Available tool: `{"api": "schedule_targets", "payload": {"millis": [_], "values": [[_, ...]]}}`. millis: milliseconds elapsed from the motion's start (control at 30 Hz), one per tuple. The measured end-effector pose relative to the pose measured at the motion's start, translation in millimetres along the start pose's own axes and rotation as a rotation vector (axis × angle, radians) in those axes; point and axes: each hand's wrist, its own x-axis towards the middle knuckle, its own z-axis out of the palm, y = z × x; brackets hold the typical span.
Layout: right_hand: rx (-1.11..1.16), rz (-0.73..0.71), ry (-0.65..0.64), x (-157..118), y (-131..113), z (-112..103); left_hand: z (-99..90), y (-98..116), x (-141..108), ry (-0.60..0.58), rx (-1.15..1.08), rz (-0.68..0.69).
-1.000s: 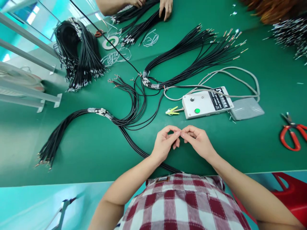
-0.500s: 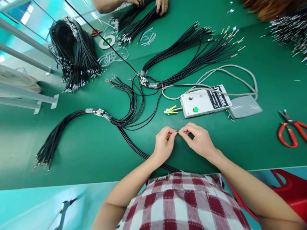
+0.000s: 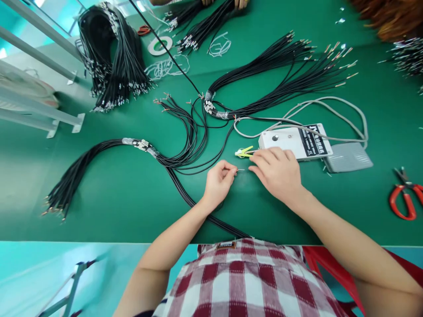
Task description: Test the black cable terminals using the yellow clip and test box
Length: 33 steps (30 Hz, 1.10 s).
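Note:
Pinched between the thumb and forefinger of my left hand (image 3: 220, 179) is a thin wire (image 3: 241, 170), its pale end sticking out to the right. My right hand (image 3: 277, 171) is just right of that tip, thumb and fingers parted, nothing visible between them. Its fingertips are close beside a yellow-green clip (image 3: 243, 152) on the shaft of a white machine box (image 3: 291, 140) with a knob; the hand covers part of the box front. Left of my left hand, a black cable bundle (image 3: 180, 187) runs down to the table edge.
Red-handled pliers (image 3: 403, 193) lie at right, near a grey foot pedal (image 3: 348, 157). Another cable bundle (image 3: 264, 94) curves behind the box. At the back, a co-worker's hand (image 3: 241, 3) touches more cables. Metal bars (image 3: 39, 57) and a hanging cable bundle (image 3: 112, 57) stand at left.
My right hand has let go of the wire tip and moved up and right, over the front of the machine box. My left hand keeps the wire. The whole view has shifted slightly.

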Motion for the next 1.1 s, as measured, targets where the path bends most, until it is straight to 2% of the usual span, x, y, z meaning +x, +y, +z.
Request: {"api": "schedule_targets", "payload": {"millis": [133, 233, 400, 700, 900, 1000, 1100], "values": [[-0.159, -0.022, -0.051, 29.4, 7.9, 10.6, -8.7, 7.6, 20.9, 0.052, -0.025, 0.002], [-0.225, -0.071, -0.099, 40.0, 13.0, 19.0, -11.7, 11.8, 30.9, 0.061, -0.025, -0.001], [-0.192, -0.094, -0.125, 46.0, 18.1, 21.7, -9.2, 10.9, 41.1, 0.064, -0.001, 0.006], [-0.073, -0.036, -0.148, 49.9, 17.3, 19.1, -3.1, -3.4, 54.1, 0.068, 0.081, 0.026], [-0.148, -0.025, -0.233, 54.6, 8.5, 9.2, -2.2, -5.3, 53.8, 0.07, 0.075, 0.031], [-0.083, -0.039, -0.172, 42.4, 13.5, -2.7, -1.9, -4.9, 52.8, 0.065, 0.058, 0.022], [0.014, 0.038, -0.008, 9.8, 26.5, -13.2, -1.9, -4.1, 52.0, 0.067, 0.037, 0.004]]}}
